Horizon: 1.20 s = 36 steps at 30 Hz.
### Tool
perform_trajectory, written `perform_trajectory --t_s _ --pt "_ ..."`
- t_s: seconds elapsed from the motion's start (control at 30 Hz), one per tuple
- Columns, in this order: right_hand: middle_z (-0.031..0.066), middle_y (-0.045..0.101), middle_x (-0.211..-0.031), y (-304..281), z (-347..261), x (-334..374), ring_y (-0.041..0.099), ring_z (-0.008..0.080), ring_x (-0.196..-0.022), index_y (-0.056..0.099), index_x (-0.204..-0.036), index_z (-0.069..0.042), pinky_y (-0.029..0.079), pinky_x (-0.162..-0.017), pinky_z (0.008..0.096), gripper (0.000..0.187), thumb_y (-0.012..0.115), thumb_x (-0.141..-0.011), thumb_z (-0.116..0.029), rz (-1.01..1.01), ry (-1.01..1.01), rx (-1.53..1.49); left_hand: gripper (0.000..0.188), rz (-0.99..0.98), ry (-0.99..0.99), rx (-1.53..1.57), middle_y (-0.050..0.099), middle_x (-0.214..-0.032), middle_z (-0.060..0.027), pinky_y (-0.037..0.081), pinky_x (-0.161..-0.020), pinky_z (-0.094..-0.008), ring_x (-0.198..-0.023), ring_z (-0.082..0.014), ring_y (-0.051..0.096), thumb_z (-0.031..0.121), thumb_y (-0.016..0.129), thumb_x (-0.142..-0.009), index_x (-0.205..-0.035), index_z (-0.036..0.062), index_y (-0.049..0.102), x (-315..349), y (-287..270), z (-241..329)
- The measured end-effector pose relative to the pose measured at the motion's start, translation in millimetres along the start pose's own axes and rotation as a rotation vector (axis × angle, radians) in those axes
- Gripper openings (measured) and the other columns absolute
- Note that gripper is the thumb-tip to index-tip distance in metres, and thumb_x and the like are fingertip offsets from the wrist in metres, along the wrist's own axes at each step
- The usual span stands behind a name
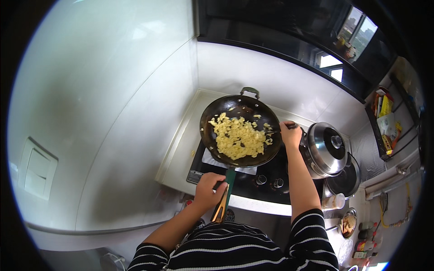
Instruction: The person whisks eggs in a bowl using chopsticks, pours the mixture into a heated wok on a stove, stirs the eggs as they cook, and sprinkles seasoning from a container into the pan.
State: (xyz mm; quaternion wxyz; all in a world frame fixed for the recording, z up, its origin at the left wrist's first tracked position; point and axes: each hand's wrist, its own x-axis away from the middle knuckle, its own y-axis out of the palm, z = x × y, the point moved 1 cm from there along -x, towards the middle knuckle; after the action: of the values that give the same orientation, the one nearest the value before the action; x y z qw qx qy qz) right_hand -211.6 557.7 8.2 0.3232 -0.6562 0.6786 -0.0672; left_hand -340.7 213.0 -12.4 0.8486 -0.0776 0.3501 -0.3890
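A dark wok (242,131) sits over the black gas hob (266,174), its round bowl lying beyond and slightly to the right of the left hand (209,189). That hand is wrapped shut around the wok handle (226,194), a long green and wooden grip that runs from the near rim of the wok back toward the person's body; the fingers curl over it from the left, and the near end of the handle sticks out past the hand toward the striped shirt. Inside the wok lies a heap of yellow scrambled egg (237,137), spread across the middle of the bowl, with a few loose bits nearer the far rim. A small metal loop handle shows on the far edge of the wok.

The right hand (290,134) is at the right rim of the wok, closed around the dark handle of a utensil (291,126); its working end reaches left toward the egg, but that end is too small to make out clearly.

Just to the right of that hand stands a steel pot with a shiny domed lid (326,148) and a dark knob. Nearer, by the right forearm, is a small jar (334,201), and beyond it a little bowl (349,222). Two control knobs (269,181) sit at the near edge of the hob. White tiled walls rise on the left and far sides.
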Motion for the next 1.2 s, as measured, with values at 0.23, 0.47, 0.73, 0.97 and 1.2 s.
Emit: perform_trajectory --t_s 0.23,0.47,0.73,0.97,1.2 --pt "0.0072 0.070 -0.070 19.5 -34.5 73.0 0.066 0.0129 -0.065 0.071 -0.083 0.000 0.051 -0.064 0.0268 0.016 0.072 -0.078 -0.015 -0.246 0.038 -0.279 0.016 0.290 -0.498 -0.064 0.067 -0.082 -0.0099 0.052 -0.070 -0.0323 -0.072 -0.0205 0.065 0.009 0.071 -0.079 -0.092 0.0024 0.066 28.1 -18.8 -181.5" --pt "0.0061 0.067 -0.076 20.0 -93.7 131.5 0.062 0.0078 -0.067 0.070 -0.089 0.001 0.049 -0.062 0.0216 0.011 0.071 -0.083 -0.008 -0.194 -0.031 -0.389 0.018 0.056 -0.766 -0.430 0.069 -0.091 -0.0109 0.053 -0.079 -0.0410 -0.085 -0.0300 0.066 0.011 0.069 -0.079 -0.097 0.0099 0.070 -21.1 1.9 -251.2" --pt "0.0070 0.068 -0.080 17.2 -90.4 156.9 0.062 0.0093 -0.068 0.071 -0.090 0.000 0.049 -0.063 0.0230 0.011 0.072 -0.083 -0.008 -0.160 -0.033 -0.359 0.020 -0.395 -0.494 -0.693 0.065 -0.098 -0.0095 0.053 -0.080 -0.0429 -0.096 -0.0335 0.062 0.008 0.066 -0.076 -0.094 0.0133 0.072 -53.7 7.9 -272.9" --pt "0.0049 0.068 -0.078 7.2 -81.1 157.4 0.062 0.0087 -0.068 0.070 -0.093 0.002 0.049 -0.063 0.0214 0.014 0.072 -0.085 -0.009 -0.147 0.007 -0.376 0.006 -0.107 -0.718 -0.188 0.067 -0.082 -0.0061 0.052 -0.069 -0.0347 -0.079 -0.0232 0.065 0.008 0.065 -0.077 -0.083 0.0079 0.068 -34.4 -11.6 -300.0" --pt "0.0043 0.068 -0.075 -7.1 -66.8 148.3 0.062 0.0093 -0.065 0.069 -0.093 0.002 0.050 -0.061 0.0216 0.015 0.071 -0.085 -0.010 -0.083 0.128 -0.431 0.013 0.194 -0.777 1.384 0.065 -0.089 -0.0063 0.052 -0.068 -0.0309 -0.078 -0.0158 0.061 0.000 0.062 -0.087 -0.097 0.0081 0.062 -64.8 -60.3 -102.7"
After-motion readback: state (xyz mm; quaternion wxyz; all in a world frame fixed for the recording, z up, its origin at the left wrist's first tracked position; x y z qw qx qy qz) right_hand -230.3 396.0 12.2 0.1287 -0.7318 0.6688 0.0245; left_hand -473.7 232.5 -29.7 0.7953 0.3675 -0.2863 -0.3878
